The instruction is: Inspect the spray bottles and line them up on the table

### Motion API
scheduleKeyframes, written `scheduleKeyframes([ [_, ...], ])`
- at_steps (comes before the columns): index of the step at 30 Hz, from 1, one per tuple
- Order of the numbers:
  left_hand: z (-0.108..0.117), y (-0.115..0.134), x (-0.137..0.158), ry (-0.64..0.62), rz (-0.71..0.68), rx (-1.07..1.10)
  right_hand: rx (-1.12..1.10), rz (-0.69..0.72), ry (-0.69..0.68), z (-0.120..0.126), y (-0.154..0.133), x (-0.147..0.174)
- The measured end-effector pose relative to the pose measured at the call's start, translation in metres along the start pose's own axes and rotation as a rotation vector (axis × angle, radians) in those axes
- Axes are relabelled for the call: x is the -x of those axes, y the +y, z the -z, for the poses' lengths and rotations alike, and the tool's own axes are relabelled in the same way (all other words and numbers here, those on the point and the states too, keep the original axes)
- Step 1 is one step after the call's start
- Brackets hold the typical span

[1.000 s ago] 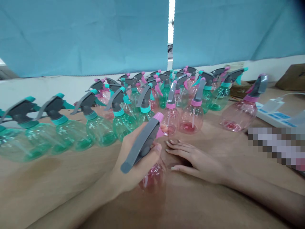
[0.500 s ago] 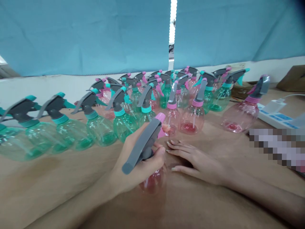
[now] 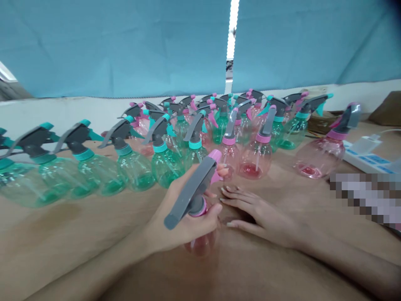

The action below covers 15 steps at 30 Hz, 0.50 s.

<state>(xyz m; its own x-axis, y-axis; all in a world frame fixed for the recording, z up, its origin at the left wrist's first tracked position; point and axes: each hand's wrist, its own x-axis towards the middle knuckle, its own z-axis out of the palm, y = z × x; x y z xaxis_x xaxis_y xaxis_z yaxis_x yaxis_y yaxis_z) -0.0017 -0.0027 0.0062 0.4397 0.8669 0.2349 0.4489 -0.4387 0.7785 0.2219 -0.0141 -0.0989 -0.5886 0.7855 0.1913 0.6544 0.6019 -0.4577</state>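
Spray bottle [image 3: 202, 243] of clear pink plastic, head view: lower centre of the frame, apparently upright, gripped around neck and shoulder by left hand [image 3: 188, 230]. Grey trigger head [image 3: 191, 190] above the grip, sloping from its lower-left end up to a pink nozzle [image 3: 214, 156]. Thumb on the near side, remaining fingers curled about the far side, one close to the pink trigger; pressure on that trigger impossible to tell. Base on or close above tabletop [image 3: 250, 267], contact uncertain.

Right hand [image 3: 255, 209], right of centre: palm down on the tabletop, fingers stretched and slightly parted, nothing visibly held, just beside the gripped bottle.

Green bottles [image 3: 135, 169] in a row from left edge to centre; mixed cluster of green and pink behind, middle of the frame. Pink bottles [image 3: 255, 161] just beyond the hands; lone pink bottle [image 3: 322, 154] at right, near power strip [image 3: 372, 161]. Blue cloth [image 3: 125, 50] across the top.

Progress, by judgement: gripped bottle already fitted with its head, like the clearly visible neighbours; no bare necks or loose heads in sight. Handling seemingly unfinished, with release not yet made. Overall share complete: not determinable.
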Motion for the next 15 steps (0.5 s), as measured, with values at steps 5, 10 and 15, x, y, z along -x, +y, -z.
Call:
scheduleKeyframes([
  [5, -0.0007, -0.0028, 0.0002, -0.05, -0.003, 0.096, -0.031, 0.004, 0.014, -0.0003, 0.0001, 0.0004],
  [10, -0.0005, -0.0007, -0.0003, -0.04, -0.021, 0.125, -0.031, -0.001, 0.02, -0.0004, -0.0004, 0.0006],
  [15, 0.0016, 0.0023, 0.0006, -0.034, -0.043, 0.06, -0.035, -0.008, 0.022, 0.0, 0.0001, 0.0004],
])
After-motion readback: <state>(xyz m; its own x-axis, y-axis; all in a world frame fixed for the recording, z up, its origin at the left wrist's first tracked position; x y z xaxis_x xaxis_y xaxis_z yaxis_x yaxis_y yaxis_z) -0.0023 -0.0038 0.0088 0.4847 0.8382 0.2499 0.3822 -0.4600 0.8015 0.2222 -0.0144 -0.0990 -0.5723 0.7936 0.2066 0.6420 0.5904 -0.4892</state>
